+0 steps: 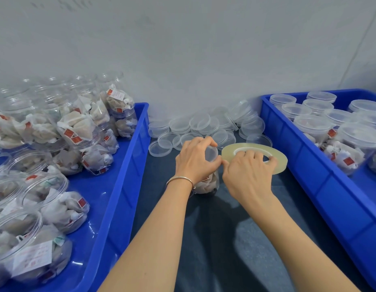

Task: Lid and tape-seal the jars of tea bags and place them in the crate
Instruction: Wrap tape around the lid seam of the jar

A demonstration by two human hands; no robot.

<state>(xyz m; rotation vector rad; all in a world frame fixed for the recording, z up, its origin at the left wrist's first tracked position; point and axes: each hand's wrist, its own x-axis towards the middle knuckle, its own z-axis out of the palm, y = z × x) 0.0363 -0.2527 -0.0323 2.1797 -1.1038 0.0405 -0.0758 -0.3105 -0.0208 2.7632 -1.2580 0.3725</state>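
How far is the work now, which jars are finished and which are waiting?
Done: lidded jars stand in the right crate. In hand: left hand grips a lidded jar while right hand holds the tape roll against it. Left: many open jars in the left crate, loose lids behind.

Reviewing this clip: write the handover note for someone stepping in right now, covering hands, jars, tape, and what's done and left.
Left hand grips the lidded jar standing on the dark mat.
Right hand holds the tape roll beside the jar's lid.
Done: sealed-looking lidded jars in the right crate.
Left: tape this jar, crate it; the open jars in the left crate need lids from the loose lid pile.
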